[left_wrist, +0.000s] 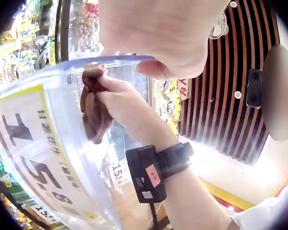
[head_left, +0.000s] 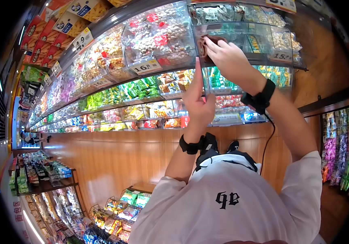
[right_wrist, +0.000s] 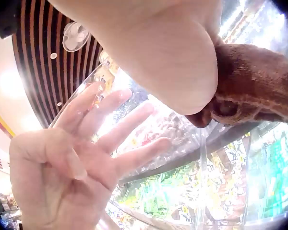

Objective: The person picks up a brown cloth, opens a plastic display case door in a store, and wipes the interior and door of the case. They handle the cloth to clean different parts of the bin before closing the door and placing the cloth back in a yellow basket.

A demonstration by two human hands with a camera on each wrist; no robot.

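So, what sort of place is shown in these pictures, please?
Probably a snack shop, or a supermarket's snack section: packaged snacks lie in rows of clear bins, price tags line the fronts, and hanging packets show to the right.

Two hands (head_left: 200,103) (head_left: 231,61), one cloth (right_wrist: 257,79), two wristbands (head_left: 269,92) (head_left: 188,146)

Glossy brown floor (head_left: 121,156), slatted ceiling (left_wrist: 226,120)
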